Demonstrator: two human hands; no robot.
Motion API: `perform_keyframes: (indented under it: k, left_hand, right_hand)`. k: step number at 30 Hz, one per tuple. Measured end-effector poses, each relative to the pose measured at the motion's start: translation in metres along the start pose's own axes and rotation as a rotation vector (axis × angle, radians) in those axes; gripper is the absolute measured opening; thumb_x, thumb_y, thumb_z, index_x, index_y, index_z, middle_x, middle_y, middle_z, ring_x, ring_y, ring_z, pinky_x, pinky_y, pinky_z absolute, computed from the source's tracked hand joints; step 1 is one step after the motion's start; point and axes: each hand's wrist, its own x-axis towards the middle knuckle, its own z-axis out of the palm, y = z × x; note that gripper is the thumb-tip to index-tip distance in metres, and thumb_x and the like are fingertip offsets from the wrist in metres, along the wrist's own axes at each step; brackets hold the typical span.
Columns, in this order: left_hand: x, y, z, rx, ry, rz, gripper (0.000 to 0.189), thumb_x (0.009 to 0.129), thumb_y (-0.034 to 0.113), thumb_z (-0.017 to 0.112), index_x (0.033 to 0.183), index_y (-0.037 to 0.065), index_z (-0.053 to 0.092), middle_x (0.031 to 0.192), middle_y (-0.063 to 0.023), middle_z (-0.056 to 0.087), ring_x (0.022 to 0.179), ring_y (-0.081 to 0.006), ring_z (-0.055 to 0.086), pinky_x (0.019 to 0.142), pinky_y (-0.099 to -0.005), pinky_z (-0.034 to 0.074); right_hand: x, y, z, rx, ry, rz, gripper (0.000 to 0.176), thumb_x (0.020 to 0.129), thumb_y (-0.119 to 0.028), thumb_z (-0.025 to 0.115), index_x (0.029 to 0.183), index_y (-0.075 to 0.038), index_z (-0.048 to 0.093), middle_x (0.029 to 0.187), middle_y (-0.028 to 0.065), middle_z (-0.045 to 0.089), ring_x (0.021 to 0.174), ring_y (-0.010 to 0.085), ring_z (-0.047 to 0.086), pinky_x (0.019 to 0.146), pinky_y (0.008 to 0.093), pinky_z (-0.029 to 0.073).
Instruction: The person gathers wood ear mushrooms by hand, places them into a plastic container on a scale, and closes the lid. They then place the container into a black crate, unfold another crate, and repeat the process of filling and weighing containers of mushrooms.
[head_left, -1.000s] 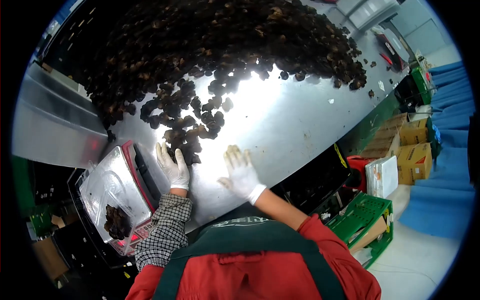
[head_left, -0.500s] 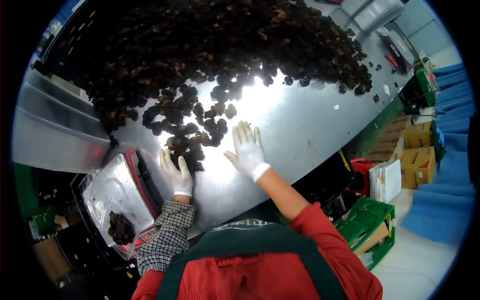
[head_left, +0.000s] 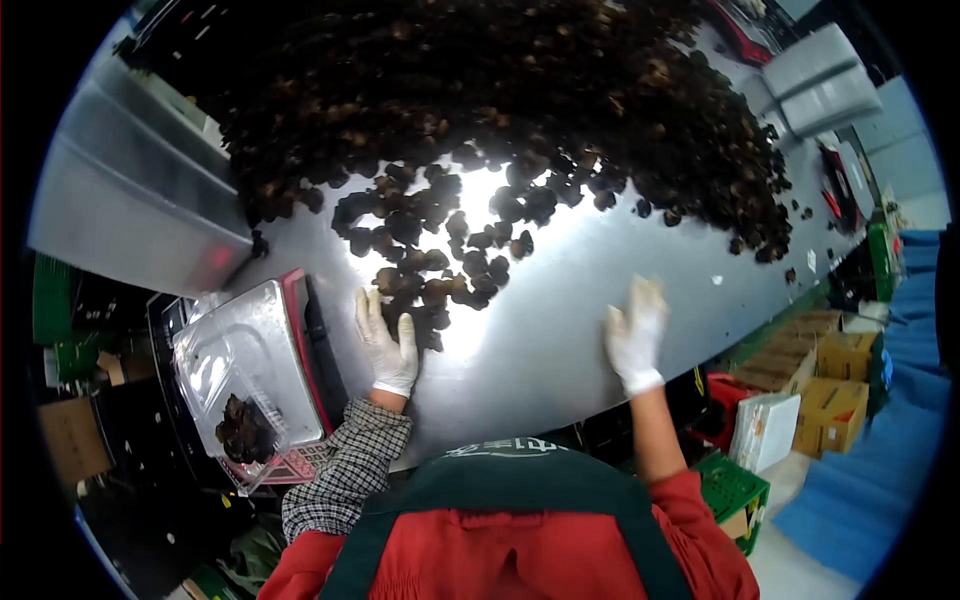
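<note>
A large heap of dark brown, fungus-like pieces (head_left: 480,90) covers the far part of the metal table (head_left: 540,350). Looser pieces (head_left: 430,270) spread from it toward me. My left hand (head_left: 388,345), in a white glove, is flat with fingers apart beside the near end of these loose pieces, holding nothing. Over bare metal at the right, my right hand (head_left: 636,335), also gloved, has its thumb apart from its slightly blurred fingers and nothing in it. A scale (head_left: 245,350) left of my left hand bears a clear container with a dark clump (head_left: 243,430).
A metal bin wall (head_left: 135,200) rises at the left. White containers (head_left: 825,85) sit at the far right of the table. Cardboard boxes (head_left: 830,415), a green crate (head_left: 730,490) and a blue curtain (head_left: 880,430) are on the right, beyond the table edge.
My right hand has moved right, away from the loose pieces. My left hand remains beside them. The view has shifted, and the heap shows farther right in it.
</note>
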Motion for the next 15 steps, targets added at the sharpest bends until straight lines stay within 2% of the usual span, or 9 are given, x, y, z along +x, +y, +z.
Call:
perform_keyframes:
  k: [1,2,4,6,7,8,9,11,15]
  left_hand:
    - [0.000,0.001,0.000,0.019,0.000,0.003,0.063,0.090,0.032,0.058,0.138,-0.004,0.037,0.144,-0.0297,0.028,0.131,-0.0433,0.032,0.108,-0.0483,0.026]
    - [0.000,0.002,-0.001,0.037,-0.002,0.005,0.064,0.090,0.032,0.059,0.138,-0.004,0.036,0.145,-0.0297,0.027,0.130,-0.0436,0.033,0.108,-0.0486,0.027]
    - [0.001,0.007,-0.003,0.013,-0.011,-0.027,0.069,0.087,0.033,0.062,0.140,-0.002,0.035,0.146,-0.0295,0.024,0.130,-0.0440,0.032,0.108,-0.0493,0.026]
    - [0.001,0.006,-0.002,0.108,-0.034,0.028,0.072,0.086,0.034,0.062,0.143,0.001,0.032,0.146,-0.0296,0.024,0.131,-0.0440,0.030,0.108,-0.0505,0.025]
    - [0.001,0.008,-0.003,0.117,-0.097,0.053,0.074,0.086,0.034,0.063,0.145,0.004,0.031,0.147,-0.0281,0.024,0.132,-0.0434,0.028,0.108,-0.0510,0.024]
    - [0.001,0.011,-0.006,0.158,-0.151,0.122,0.073,0.084,0.031,0.064,0.145,0.005,0.032,0.148,-0.0261,0.025,0.133,-0.0423,0.028,0.108,-0.0498,0.025]
    - [0.000,0.019,-0.012,0.105,-0.181,0.158,0.073,0.084,0.031,0.065,0.144,0.005,0.033,0.148,-0.0255,0.025,0.133,-0.0421,0.029,0.108,-0.0495,0.025]
    - [-0.011,0.029,-0.018,0.040,-0.219,0.243,0.072,0.081,0.028,0.067,0.141,0.003,0.036,0.147,-0.0251,0.028,0.131,-0.0425,0.032,0.108,-0.0493,0.027]
    - [-0.047,0.035,-0.042,-0.016,-0.346,0.227,0.077,0.077,0.030,0.071,0.139,0.000,0.038,0.145,-0.0277,0.029,0.132,-0.0438,0.031,0.108,-0.0535,0.026]
  right_hand:
    - [0.034,-0.036,0.020,0.041,-0.060,-0.090,0.065,0.084,-0.030,0.064,0.136,0.002,0.041,0.144,0.0264,0.035,0.137,0.0419,0.026,0.111,0.0544,0.020]
    - [0.065,-0.066,0.043,0.124,0.022,-0.225,0.064,0.085,-0.033,0.063,0.135,0.000,0.042,0.146,0.0260,0.032,0.137,0.0424,0.027,0.112,0.0552,0.019]
    - [0.122,-0.133,0.049,0.158,-0.078,-0.282,0.065,0.089,-0.042,0.057,0.139,-0.004,0.041,0.148,0.0265,0.028,0.139,0.0412,0.023,0.113,0.0559,0.015]
    - [0.146,-0.160,0.078,-0.018,-0.090,-0.342,0.065,0.093,-0.050,0.045,0.143,-0.008,0.038,0.151,0.0254,0.023,0.141,0.0396,0.018,0.113,0.0574,0.010]
    - [0.142,-0.174,0.069,-0.106,-0.256,-0.346,0.069,0.094,-0.056,0.036,0.145,-0.009,0.033,0.152,0.0232,0.022,0.143,0.0379,0.013,0.113,0.0585,0.007]
    - [0.126,-0.182,0.062,-0.162,-0.343,-0.430,0.070,0.094,-0.057,0.034,0.145,-0.009,0.033,0.151,0.0223,0.026,0.143,0.0378,0.015,0.113,0.0590,0.007]
    - [0.099,-0.178,0.073,-0.082,-0.279,-0.543,0.069,0.094,-0.054,0.038,0.145,-0.008,0.033,0.148,0.0228,0.031,0.141,0.0382,0.019,0.112,0.0609,0.008]
    - [0.037,-0.175,0.063,0.153,-0.329,-0.679,0.061,0.091,-0.042,0.049,0.139,-0.005,0.042,0.144,0.0238,0.037,0.138,0.0393,0.026,0.109,0.0661,0.011]
    - [0.002,-0.169,0.022,0.450,-0.423,-0.779,0.054,0.088,-0.034,0.056,0.132,-0.004,0.050,0.139,0.0238,0.042,0.132,0.0395,0.036,0.109,0.0615,0.019]
